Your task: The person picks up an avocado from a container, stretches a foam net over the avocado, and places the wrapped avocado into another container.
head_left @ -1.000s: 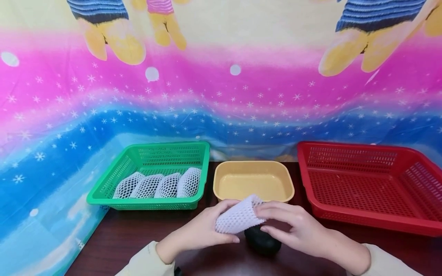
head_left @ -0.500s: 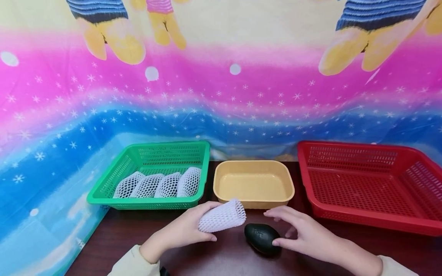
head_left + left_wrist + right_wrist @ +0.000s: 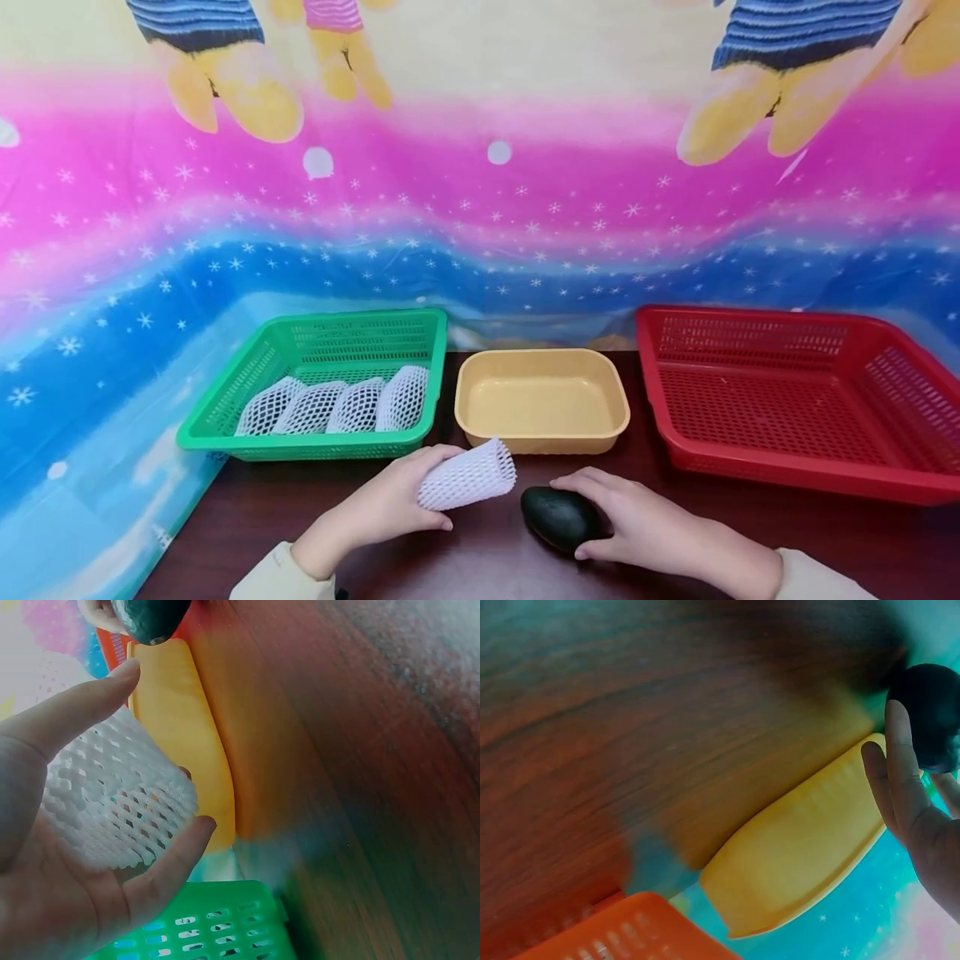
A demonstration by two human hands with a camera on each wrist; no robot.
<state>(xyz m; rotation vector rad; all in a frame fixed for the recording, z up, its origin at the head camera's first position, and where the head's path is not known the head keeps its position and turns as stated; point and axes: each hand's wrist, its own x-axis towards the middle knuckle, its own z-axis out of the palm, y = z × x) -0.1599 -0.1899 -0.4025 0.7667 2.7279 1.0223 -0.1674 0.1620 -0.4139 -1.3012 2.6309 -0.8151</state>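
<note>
My left hand (image 3: 378,507) holds a white foam net sleeve (image 3: 467,477) between thumb and fingers, its open end facing right. The left wrist view shows the sleeve (image 3: 112,791) hollow, with thumb and fingers around it. Just to the right, a dark green avocado (image 3: 557,517) lies on the brown table. My right hand (image 3: 637,521) grips the avocado's right end, thumb at the near side and fingers over the far side. In the right wrist view the avocado (image 3: 926,712) appears nearly black against the fingers (image 3: 904,761).
A green basket (image 3: 300,450) at the back left contains several white foam net sleeves (image 3: 356,407) with rounded shapes; their contents are unclear. Behind the hands is a tan plastic tub (image 3: 540,443). At the right stands a red basket (image 3: 795,477). A printed cloth (image 3: 480,200) hangs behind them.
My right hand has left the sleeve's end and moved onto the avocado. My left hand has carried the sleeve left and slightly down, away from above the avocado. The head view has shifted slightly.
</note>
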